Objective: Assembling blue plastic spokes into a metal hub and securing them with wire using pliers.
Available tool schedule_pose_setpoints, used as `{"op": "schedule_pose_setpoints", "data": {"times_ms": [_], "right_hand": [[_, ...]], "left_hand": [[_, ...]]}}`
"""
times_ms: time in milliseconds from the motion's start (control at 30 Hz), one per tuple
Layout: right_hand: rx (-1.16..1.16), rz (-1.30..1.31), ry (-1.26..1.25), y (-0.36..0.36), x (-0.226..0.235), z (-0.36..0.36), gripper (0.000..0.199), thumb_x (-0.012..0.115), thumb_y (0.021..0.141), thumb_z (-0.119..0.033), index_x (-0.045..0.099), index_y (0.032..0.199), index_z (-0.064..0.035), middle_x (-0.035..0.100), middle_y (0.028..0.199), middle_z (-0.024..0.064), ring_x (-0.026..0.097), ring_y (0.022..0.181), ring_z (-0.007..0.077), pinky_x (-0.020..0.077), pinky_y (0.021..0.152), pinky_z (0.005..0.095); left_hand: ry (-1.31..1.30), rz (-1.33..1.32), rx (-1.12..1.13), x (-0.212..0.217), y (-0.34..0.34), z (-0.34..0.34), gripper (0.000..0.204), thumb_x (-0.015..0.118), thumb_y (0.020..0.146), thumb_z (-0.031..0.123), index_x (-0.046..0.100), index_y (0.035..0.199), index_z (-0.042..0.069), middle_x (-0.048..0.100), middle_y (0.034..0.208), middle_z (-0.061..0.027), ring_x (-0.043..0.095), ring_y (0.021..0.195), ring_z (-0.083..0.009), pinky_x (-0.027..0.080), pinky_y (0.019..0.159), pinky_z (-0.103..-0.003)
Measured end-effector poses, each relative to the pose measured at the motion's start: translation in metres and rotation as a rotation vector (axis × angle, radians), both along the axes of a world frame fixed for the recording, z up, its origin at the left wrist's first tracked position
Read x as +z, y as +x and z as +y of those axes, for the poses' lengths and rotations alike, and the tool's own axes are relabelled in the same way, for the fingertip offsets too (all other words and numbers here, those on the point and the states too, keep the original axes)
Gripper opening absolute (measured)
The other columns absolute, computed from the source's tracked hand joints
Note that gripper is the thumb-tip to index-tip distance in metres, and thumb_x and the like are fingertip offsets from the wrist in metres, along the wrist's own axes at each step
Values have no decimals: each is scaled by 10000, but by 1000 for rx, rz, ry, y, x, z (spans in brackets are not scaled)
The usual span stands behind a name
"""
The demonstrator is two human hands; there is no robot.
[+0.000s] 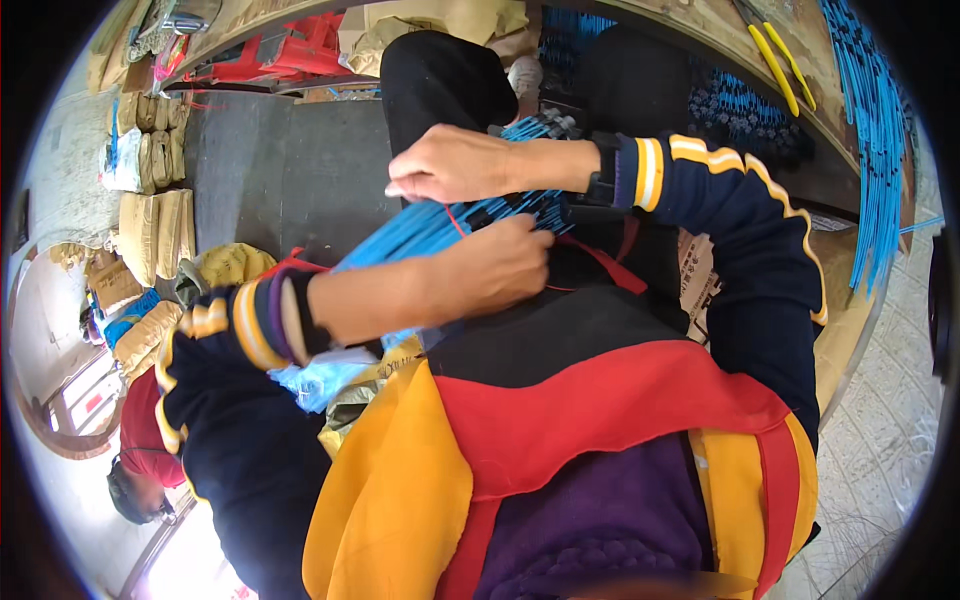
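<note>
A bundle of thin blue cables (pixel 400 238) with dark ends lies across my lap, slanting from lower left to upper right. Thin red string (pixel 456 220) crosses it between my hands. Over the bundle's upper side, my right hand (pixel 450 165) is closed, its fingers curled down where the string comes out beneath it. My left hand (pixel 500 262) is closed against the lower side, and a red tail of string shows by its fingers. Both sets of fingertips are partly hidden.
At the right, more blue cables (pixel 868 140) hang over the wooden bench edge near yellow-handled pliers (pixel 775 65). Brown packages (pixel 155 235) are stacked at the left. Red crates (pixel 295 50) stand at the back. A person in red (pixel 150 440) is at lower left.
</note>
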State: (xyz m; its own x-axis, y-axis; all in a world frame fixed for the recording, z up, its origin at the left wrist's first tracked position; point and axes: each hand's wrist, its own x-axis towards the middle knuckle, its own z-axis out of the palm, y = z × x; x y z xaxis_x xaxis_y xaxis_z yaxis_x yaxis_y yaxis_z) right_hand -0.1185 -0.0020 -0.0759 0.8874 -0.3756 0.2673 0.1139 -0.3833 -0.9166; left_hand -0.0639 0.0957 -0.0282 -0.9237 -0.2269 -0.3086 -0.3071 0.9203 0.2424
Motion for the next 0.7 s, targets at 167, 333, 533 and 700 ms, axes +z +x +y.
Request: {"op": "schedule_pose_setpoints", "data": {"times_ms": [167,333,533,700], "right_hand": [[107,-5,77,-11,-3,-22,291,579,934,-253,637,782,-11,650,715,121,630,663,271,488,631,347],[-206,137,8,-77,-11,-39,229,596,908,-225,662,797,-36,662,717,120,636,668,306,502,631,368],[-590,-75,-147,-68,-8,-16,217,607,907,-202,623,751,-51,621,665,98,608,639,300,482,593,372],[-700,-104,-191,-37,-21,-38,233,620,905,-192,566,731,-47,559,629,86,575,622,302,450,581,395]], "left_hand": [[212,397,100,-36,-5,-47,82,622,792,149,600,768,74,560,754,-69,580,793,-238,479,693,-335],[249,528,116,-34,-4,-69,114,663,771,137,572,763,68,529,727,-73,570,758,-253,467,652,-352],[330,693,152,-27,21,-69,165,688,777,115,540,757,46,509,721,-76,545,699,-261,457,612,-363],[351,734,295,-29,35,-77,160,704,763,76,548,761,44,497,711,-85,525,661,-271,445,599,-368]]}}
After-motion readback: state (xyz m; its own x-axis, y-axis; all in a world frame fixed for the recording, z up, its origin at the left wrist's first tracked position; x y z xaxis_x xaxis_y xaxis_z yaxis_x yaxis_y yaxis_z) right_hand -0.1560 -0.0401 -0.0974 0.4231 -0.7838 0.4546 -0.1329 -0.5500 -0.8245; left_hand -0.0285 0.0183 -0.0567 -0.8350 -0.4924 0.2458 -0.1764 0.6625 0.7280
